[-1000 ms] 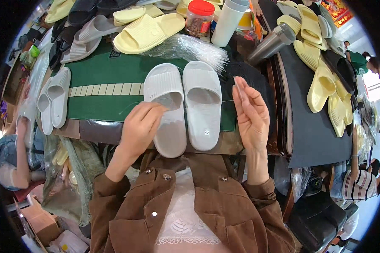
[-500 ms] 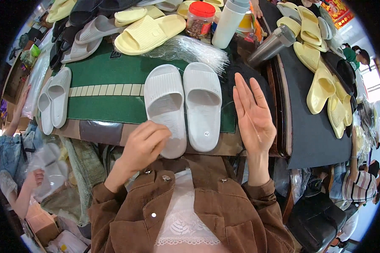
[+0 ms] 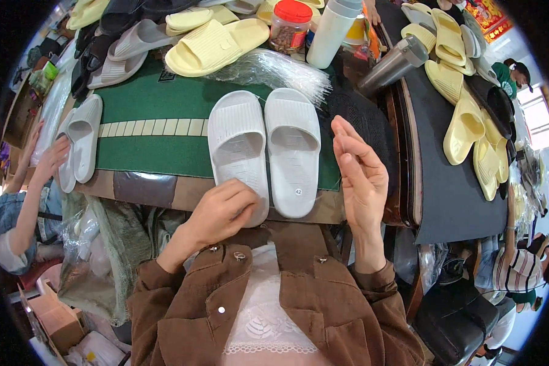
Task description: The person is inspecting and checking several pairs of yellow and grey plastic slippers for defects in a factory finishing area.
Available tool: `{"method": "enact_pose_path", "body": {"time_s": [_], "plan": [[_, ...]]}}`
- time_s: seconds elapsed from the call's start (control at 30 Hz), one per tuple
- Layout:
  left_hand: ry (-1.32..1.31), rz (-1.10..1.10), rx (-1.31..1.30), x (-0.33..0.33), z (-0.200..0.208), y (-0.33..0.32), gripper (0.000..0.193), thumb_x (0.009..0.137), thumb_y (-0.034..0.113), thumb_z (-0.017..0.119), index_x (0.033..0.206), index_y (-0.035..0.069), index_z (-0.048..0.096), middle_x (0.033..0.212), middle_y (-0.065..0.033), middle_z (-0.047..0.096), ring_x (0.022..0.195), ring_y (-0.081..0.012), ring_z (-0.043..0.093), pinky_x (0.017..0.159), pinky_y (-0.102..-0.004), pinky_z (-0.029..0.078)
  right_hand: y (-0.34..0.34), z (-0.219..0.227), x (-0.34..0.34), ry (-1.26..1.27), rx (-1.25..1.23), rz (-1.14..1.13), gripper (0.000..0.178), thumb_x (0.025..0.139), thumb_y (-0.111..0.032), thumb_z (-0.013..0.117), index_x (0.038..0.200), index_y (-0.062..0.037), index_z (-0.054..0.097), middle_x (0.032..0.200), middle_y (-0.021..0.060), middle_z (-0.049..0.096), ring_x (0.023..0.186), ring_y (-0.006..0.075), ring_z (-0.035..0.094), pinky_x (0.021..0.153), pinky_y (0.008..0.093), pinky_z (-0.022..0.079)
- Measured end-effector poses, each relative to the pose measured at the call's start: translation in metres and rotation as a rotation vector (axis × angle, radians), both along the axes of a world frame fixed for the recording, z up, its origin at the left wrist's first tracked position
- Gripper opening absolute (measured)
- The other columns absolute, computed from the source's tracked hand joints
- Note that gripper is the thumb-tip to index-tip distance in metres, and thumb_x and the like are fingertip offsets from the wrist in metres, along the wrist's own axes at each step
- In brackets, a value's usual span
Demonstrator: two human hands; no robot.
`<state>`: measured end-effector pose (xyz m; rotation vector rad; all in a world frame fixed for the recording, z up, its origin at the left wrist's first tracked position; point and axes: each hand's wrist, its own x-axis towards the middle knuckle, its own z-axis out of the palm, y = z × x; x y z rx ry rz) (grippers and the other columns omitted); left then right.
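A pair of light grey slide slippers lies side by side at the table edge before me: the left slipper [image 3: 238, 116] and the right slipper [image 3: 294, 146], which has a small round sticker on its heel. My left hand [image 3: 222, 210] is closed above the left slipper's heel, hiding part of it. Whatever its curled fingers hold, if anything, is hidden. My right hand [image 3: 365, 183] is raised just right of the pair, palm turned inward. Its fingers are half bent and the thumb stands near them, with nothing visible in it.
A bundle of clear plastic strips [image 3: 274, 73], a cream slipper [image 3: 216, 49], a red-lidded jar [image 3: 288, 27], a white bottle [image 3: 334, 33] and a steel flask [image 3: 393, 64] stand or lie beyond. At left, a co-worker's hand [image 3: 53, 157] touches another grey pair [image 3: 85, 137].
My right hand's fingers have bent inward from flat. My left hand has shifted slightly right and down. The co-worker's bagged slippers have dropped lower, and a hand now reaches the grey pair at left.
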<state>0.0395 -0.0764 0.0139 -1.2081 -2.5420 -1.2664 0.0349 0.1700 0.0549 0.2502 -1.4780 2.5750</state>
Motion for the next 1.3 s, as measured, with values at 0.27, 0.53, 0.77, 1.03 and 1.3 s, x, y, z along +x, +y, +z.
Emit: {"method": "enact_pose_path", "body": {"time_s": [0.27,0.53,0.77,1.03,1.3], "plan": [[0.077,0.101,-0.043,-0.015,-0.002,-0.002,0.010,0.077,0.002,0.063,0.085,0.002,0.056,0.084,-0.0105,0.056,0.081,-0.0293,0.056,0.071,-0.0372,0.047,0.006,-0.026,-0.011,-0.057,0.507,-0.054,0.017,0.089,0.006,0.054,0.101,0.0045,0.065,0.120,0.0132,0.058,0.104,0.0167,0.059,0.091,0.0262,0.048],[0.141,0.189,-0.098,-0.028,-0.012,0.012,0.008,0.080,0.004,0.061,0.084,0.002,0.054,0.086,-0.0109,0.054,0.083,-0.0301,0.053,0.073,-0.0382,0.045,0.012,-0.029,-0.010,0.068,1.206,-0.114,0.017,0.083,-0.002,0.062,0.098,-0.0063,0.068,0.089,0.0124,0.063,0.073,0.0178,0.063,0.063,0.0278,0.050],[0.309,0.353,-0.118,-0.041,-0.022,0.025,0.015,0.082,0.004,0.059,0.095,-0.001,0.054,0.098,-0.0138,0.054,0.091,-0.0314,0.053,0.081,-0.0389,0.045,-0.002,-0.020,-0.006,-0.192,1.086,0.013,0.016,0.084,-0.001,0.059,0.100,-0.0023,0.064,0.071,0.0081,0.061,0.056,0.0098,0.053,0.051,0.0249,0.042],[0.082,0.446,-0.186,-0.035,-0.025,0.027,0.051,0.086,0.019,0.062,0.127,-0.005,0.043,0.124,-0.0233,0.049,0.112,-0.0410,0.049,0.094,-0.0427,0.041,-0.011,-0.042,-0.011,-0.084,1.000,-0.005,0.015,0.090,-0.002,0.050,0.100,0.0044,0.059,0.088,0.0168,0.066,0.079,0.0253,0.068,0.068,0.0319,0.052],[-0.049,0.311,-0.251,-0.034,-0.015,0.026,0.109,0.065,0.050,0.077,0.138,-0.012,0.024,0.129,-0.0315,0.041,0.119,-0.0440,0.044,0.098,-0.0462,0.038,-0.022,-0.047,-0.028,-0.119,0.876,0.294,0.023,0.094,-0.005,0.043,0.113,0.0025,0.056,0.082,0.0082,0.062,0.070,0.0113,0.059,0.065,0.0248,0.049]]}}
